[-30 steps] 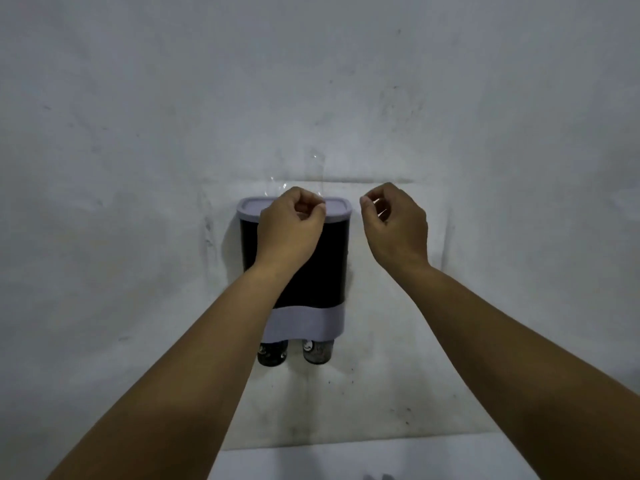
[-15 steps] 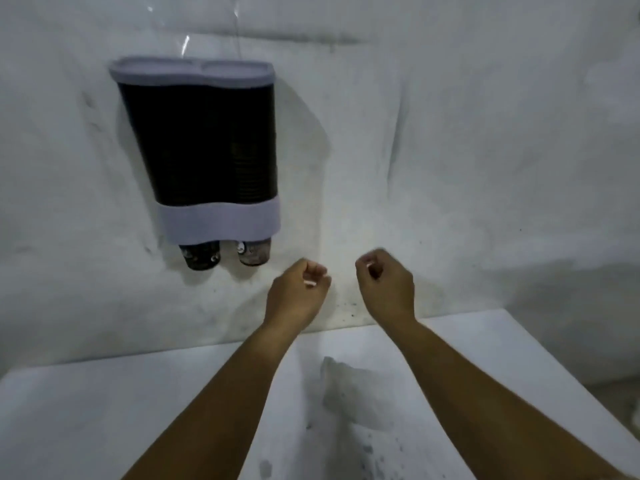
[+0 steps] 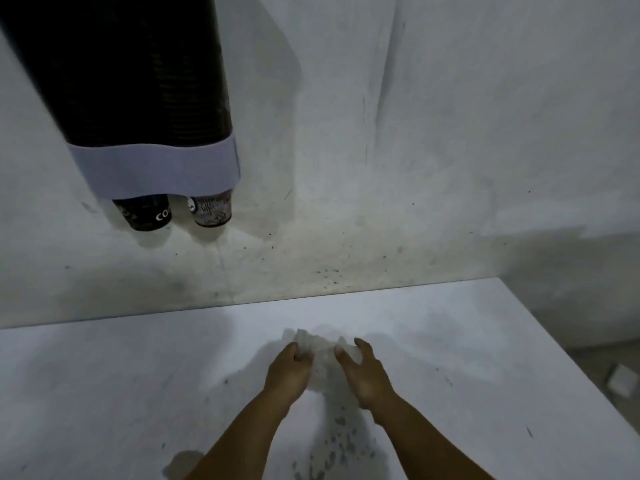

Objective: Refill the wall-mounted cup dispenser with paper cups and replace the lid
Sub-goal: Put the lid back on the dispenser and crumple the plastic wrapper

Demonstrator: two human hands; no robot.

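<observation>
Both hands have dropped from in front of the wall down to the white table [image 3: 104, 393] since a moment ago, and the view has tipped down with them. At lower centre, the left hand [image 3: 289, 370] curls its fingers round one side of a crumpled clear plastic wrapper [image 3: 320, 348]; the right hand [image 3: 363, 372] holds the other side, fingers bent, thumb spread. Up in the upper left of the frame hangs the cup dispenser [image 3: 138, 98], dark-bodied with a pale band at its base, its top cut off by the frame. Two paper cups [image 3: 211, 211] poke out beneath it.
</observation>
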